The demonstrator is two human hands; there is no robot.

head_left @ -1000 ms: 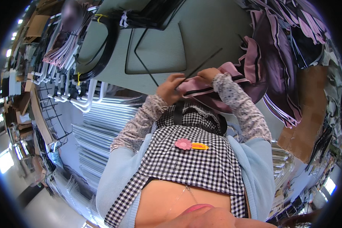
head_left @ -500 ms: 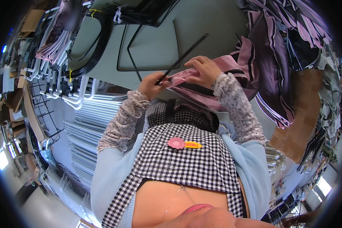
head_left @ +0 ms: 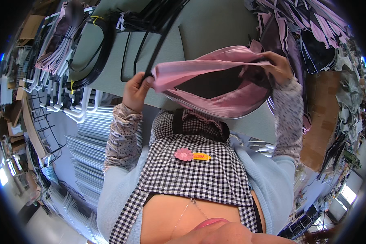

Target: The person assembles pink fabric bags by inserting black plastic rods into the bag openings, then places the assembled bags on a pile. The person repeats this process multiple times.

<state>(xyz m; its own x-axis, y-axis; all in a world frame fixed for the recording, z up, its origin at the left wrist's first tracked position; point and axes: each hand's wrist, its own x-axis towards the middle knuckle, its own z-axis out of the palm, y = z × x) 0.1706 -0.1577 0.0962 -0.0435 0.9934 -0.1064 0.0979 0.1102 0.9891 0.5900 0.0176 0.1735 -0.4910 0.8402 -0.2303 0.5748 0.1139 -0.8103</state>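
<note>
A: What had changed in the head view?

B: We had been working with both hands close together at the near end of the pink fabric piece (head_left: 207, 67). By this moment we had drawn them well apart, so the cloth stretched between them and its long mouth gaped, showing a dark inside (head_left: 209, 86).

A: What did that mean for the work?

B: In our judgement, the piece had gone from bunched to spread, with its edge within easy reach.

A: And how did our grip stand?

B: Our left hand (head_left: 136, 90) was closed, thumb against fingers, on the left end of the band. Our right hand (head_left: 279, 67) was closed around the other end, though some of its fingertips were hidden by the folds.

A: So where did the cloth lie relative to the hands?

B: Between them, in front of our checked apron (head_left: 195, 171) and over the near edge of the grey-green table (head_left: 215, 28). A black rod (head_left: 162, 42) ran upward from beside our left hand; we could not tell whether its end was inside the band or merely against it.

A: Anything beyond the right hand?

B: More purple and pink cloth (head_left: 278, 44), piled just past it.
</note>
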